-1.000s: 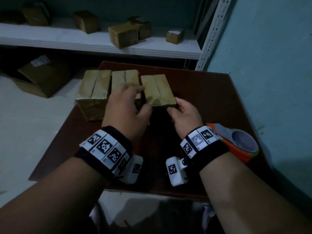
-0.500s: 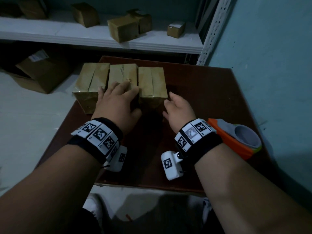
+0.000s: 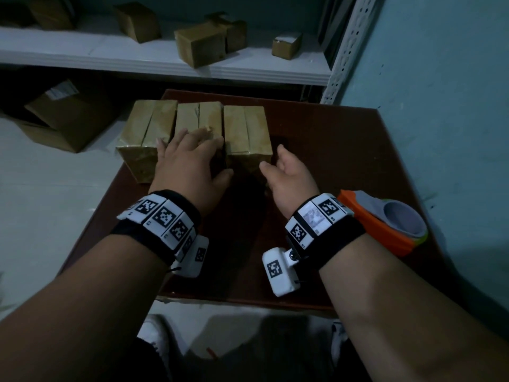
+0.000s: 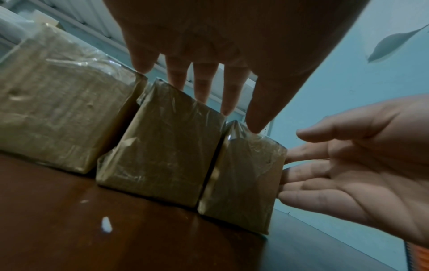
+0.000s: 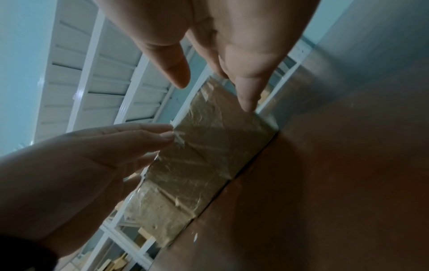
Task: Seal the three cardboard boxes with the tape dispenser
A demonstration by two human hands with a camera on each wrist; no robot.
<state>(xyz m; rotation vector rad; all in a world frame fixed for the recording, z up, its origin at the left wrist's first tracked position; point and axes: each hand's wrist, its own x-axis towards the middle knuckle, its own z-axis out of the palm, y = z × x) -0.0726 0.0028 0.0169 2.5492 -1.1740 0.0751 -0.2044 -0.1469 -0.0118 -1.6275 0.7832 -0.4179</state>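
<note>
A person's left hand [image 3: 190,164] lies spread, fingers straight, over the near top edge of the middle cardboard box [image 3: 199,119], holding nothing, while the right hand [image 3: 289,175] hangs open with relaxed fingers just beside the outer side of the right cardboard box [image 3: 246,128]; from the left wrist view its fingertips [image 4: 292,157] appear to reach that box's edge, though contact cannot be confirmed. The left cardboard box [image 3: 148,128] stands just past the left hand's little finger. All three boxes sit side by side in a row, touching or nearly so, on a dark brown table [image 3: 344,150], their sides wrapped in glossy clear tape and their top flap seams visible. The orange and grey tape dispenser [image 3: 385,224] rests on the table behind the right wrist, ungripped. Beyond the table, a white shelf [image 3: 248,70] carries several more small cardboard boxes [image 3: 198,48], and a larger carton [image 3: 63,117] lies on the pale floor beneath it.
</note>
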